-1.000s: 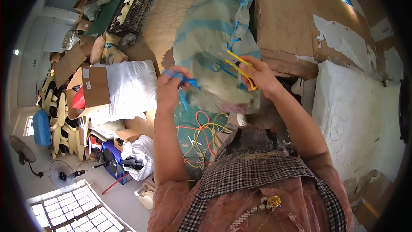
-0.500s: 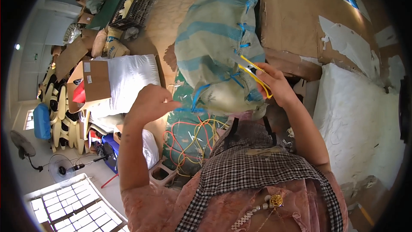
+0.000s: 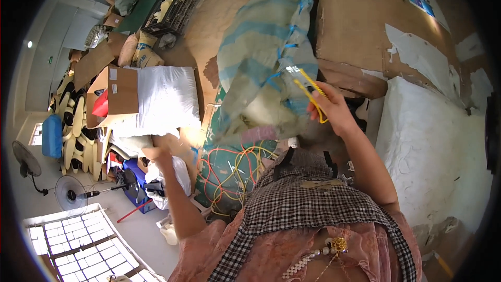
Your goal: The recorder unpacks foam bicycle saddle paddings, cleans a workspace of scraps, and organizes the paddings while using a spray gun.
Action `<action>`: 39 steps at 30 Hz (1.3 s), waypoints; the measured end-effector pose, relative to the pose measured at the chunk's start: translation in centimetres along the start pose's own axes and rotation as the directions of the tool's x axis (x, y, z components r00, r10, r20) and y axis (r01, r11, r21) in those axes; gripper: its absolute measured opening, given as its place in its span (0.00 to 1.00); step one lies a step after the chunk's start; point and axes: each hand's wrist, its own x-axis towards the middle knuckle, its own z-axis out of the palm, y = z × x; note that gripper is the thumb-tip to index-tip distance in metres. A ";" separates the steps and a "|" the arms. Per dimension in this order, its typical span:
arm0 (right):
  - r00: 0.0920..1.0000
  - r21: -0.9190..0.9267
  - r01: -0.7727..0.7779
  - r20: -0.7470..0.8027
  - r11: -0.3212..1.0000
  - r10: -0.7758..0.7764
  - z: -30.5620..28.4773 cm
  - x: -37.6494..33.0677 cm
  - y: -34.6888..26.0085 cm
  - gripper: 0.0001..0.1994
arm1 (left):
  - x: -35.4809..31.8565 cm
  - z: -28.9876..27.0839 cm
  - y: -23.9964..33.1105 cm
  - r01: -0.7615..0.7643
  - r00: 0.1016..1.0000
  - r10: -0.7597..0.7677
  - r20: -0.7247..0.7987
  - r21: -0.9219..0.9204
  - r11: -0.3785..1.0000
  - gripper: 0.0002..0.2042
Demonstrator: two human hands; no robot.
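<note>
A large woven sack, pale green with blue bands, lies in front of me, laced along its right side with blue strips. My right hand is closed around yellow-handled scissors, their metal blades against the sack beside a blue strip. Low on the left, away from the sack, my left hand is blurred against bright glare, so its fingers cannot be made out. A loose bit of blue strip shows to the right of it. The near end of the sack is slack and opened out.
Red and yellow cords tangle on the green floor below the sack. Big cardboard boxes and a white wrapped bundle line the right. To the left are a white sack, an open carton, a black crate and fans.
My left hand has swung down and left, away from the sack's near end. The near end has loosened and spread leftward. My right hand with the scissors has barely moved.
</note>
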 end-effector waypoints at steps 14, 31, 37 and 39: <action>0.904 -0.023 -0.039 -0.428 0.999 0.026 -6.1 1.4 6.0 0.18 | -1.2 -33.0 32.5 -0.762 0.595 0.635 -0.492 -0.596 0.252 0.32; 0.756 -0.727 -0.523 -0.637 0.445 -0.151 -6.8 8.9 16.1 0.33 | 11.8 -24.4 27.8 0.389 0.870 0.278 0.407 -0.221 -0.894 0.17; 0.731 0.046 0.067 -0.682 0.997 -0.018 -8.5 14.4 11.1 0.04 | 16.0 -24.9 22.2 0.214 0.804 0.053 0.592 -0.206 -0.955 0.24; 0.783 0.320 0.122 -0.612 0.940 0.106 -6.7 15.8 8.3 0.03 | 18.2 -24.1 20.7 0.136 0.825 -0.002 0.566 -0.202 -0.970 0.23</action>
